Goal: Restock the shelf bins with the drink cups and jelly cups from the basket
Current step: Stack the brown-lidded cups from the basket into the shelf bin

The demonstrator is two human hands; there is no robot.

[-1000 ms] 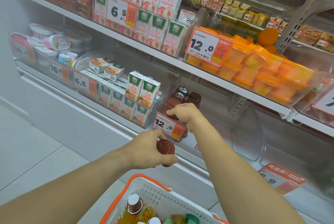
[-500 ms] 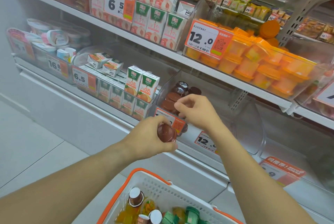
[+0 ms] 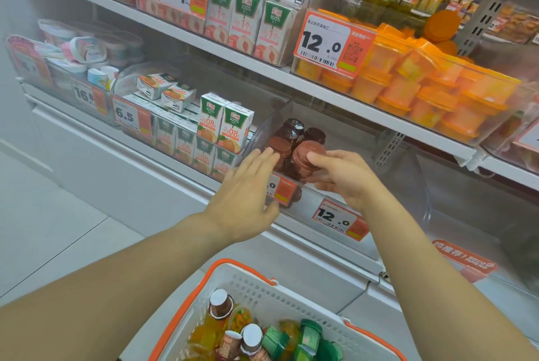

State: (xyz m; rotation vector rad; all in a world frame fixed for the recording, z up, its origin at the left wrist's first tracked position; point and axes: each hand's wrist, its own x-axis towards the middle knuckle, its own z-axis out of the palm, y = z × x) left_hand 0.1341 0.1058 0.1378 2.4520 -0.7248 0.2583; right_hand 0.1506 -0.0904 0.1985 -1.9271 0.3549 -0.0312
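Orange juice cartons [image 3: 223, 124] stand in a clear bin on the lower shelf, behind a 6.5 price tag [image 3: 130, 115]. Left of them sit yogurt tubs [image 3: 84, 48]. On the upper shelf, peach juice cartons [image 3: 245, 22] stand beside a 12.0 price tag [image 3: 329, 43]. The floor [image 3: 43, 215] is pale tile.

Brown jelly cups [image 3: 307, 156], white basket [image 3: 248, 285] with orange rim, orange-lidded tubs [image 3: 423, 92]

Two hands [image 3: 248, 197]; one basket [image 3: 233, 279]; five brown cups [image 3: 307, 156] visible in bin.
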